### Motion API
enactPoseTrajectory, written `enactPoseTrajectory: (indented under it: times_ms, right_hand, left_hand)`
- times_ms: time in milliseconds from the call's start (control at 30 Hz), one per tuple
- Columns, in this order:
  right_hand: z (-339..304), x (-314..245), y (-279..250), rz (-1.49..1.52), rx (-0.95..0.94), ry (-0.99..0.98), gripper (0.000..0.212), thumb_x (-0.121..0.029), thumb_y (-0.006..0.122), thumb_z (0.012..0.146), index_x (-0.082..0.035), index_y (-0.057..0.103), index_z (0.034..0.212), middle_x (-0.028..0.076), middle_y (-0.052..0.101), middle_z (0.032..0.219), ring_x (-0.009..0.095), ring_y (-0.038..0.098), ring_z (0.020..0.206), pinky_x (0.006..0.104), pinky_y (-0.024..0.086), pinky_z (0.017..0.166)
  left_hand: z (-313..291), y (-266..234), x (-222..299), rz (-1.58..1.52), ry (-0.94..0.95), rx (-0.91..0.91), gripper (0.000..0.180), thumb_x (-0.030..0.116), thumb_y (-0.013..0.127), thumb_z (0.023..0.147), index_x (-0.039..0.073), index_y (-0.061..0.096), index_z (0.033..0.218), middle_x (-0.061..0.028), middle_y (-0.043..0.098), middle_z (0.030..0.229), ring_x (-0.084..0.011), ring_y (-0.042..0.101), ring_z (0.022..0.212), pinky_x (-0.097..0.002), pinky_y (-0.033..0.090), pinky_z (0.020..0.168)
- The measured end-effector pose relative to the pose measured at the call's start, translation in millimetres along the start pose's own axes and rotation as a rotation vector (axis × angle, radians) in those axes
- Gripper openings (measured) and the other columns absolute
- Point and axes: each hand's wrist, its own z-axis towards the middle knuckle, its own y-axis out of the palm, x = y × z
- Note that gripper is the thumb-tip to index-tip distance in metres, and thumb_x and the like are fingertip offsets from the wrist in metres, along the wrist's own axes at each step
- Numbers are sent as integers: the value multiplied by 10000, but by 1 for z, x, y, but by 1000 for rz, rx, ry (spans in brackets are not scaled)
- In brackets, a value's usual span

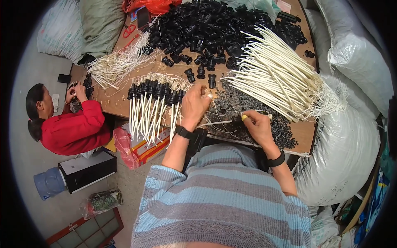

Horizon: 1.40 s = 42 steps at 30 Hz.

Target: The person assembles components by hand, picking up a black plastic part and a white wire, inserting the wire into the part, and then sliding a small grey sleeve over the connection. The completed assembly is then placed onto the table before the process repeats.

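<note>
At the table edge [306, 142], small black pieces [225, 103] crowd both hands [259, 127].

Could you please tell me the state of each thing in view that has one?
Black sockets: loose, heaped
White tubes: loosely stacked
Socket-and-tube assemblies: joined, side by side
Pale wires: loose, tangled
Small dark pieces: scattered
Phone: screen dark
White sack: bulging
Left hand: fingers bent
Right hand: fingers curled, grip unclear
</note>
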Motion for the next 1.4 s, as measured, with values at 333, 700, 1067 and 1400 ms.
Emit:
enactPoseTrajectory:
  times_ms: [333, 700, 1067, 1400]
  right_hand:
    - [1, 8, -3, 80, 36, 47, 101, -54, 625, 884, 26, 653, 938, -33, 550, 689, 26, 429, 627, 217, 348, 549]
    - [8, 7, 1, 94, 147, 108, 130, -135, 651, 855, -18, 683, 900, 28, 543, 571, 67, 458, 529, 265, 373, 496]
    - [16, 3, 10, 544, 11, 186, 126, -88, 585, 904, -7, 682, 902, -99, 501, 632, -6, 382, 544, 198, 269, 477]
    - [11, 6, 9, 464, 40, 136, 86, -17, 621, 888, -2, 679, 950, -103, 526, 703, -26, 398, 605, 160, 285, 521]
  left_hand:
    - [14, 8, -18, -56, 21, -74, 221, -27, 657, 688, 17, 642, 904, -127, 641, 817, -281, 628, 742, -366, 495, 669]
    - [0, 5, 29, -246, 289, -72, 383, -95, 614, 696, 86, 601, 1034, -54, 630, 790, -227, 628, 752, -337, 498, 652]
    - [-33, 20, 74, -227, 498, -26, 482, -80, 681, 695, 100, 599, 1135, -70, 629, 800, -228, 642, 751, -313, 504, 646]
    - [-36, 24, 63, -362, 137, -182, 165, 40, 688, 729, 51, 731, 888, -91, 683, 818, -217, 657, 747, -292, 496, 645]
